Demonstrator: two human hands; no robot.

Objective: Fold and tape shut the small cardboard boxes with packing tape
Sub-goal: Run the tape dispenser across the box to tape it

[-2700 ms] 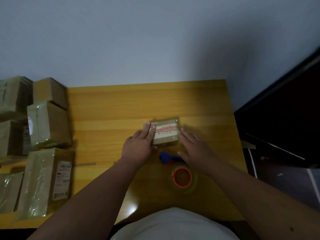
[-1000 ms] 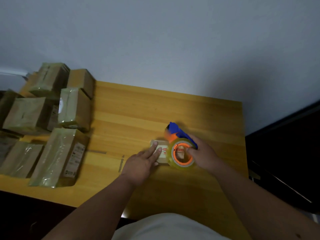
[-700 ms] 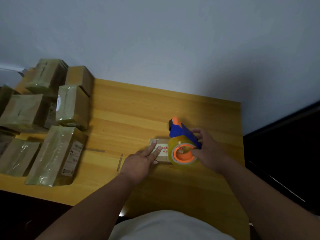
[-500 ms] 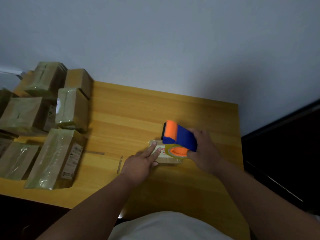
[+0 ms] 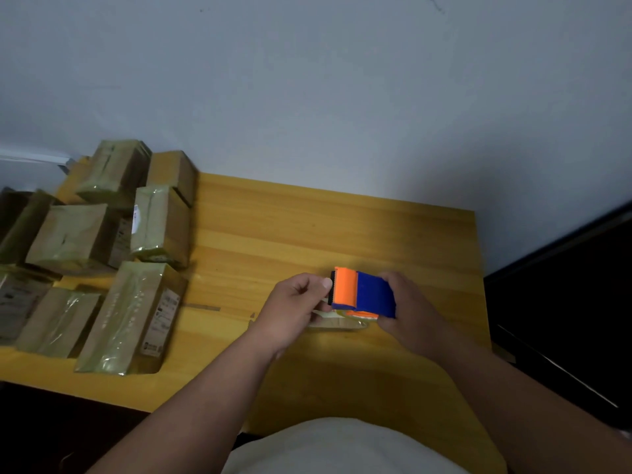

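We see the right hand (image 5: 408,313) gripping the blue-and-orange tape dispenser (image 5: 362,293) directly over the small cardboard box (image 5: 337,322), which lies on the wooden table (image 5: 307,227). Left of the dispenser, the left hand (image 5: 294,307) curls its fingers, thumb at the orange end; what it pinches we cannot tell. Farther left, wrapped parcels (image 5: 133,316) crowd together.

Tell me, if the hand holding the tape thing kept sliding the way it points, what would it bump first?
Probably the left hand. The right hand points the tape dispenser leftward, and the left thumb already sits at its orange end, above the small box. Depth is hard to judge.
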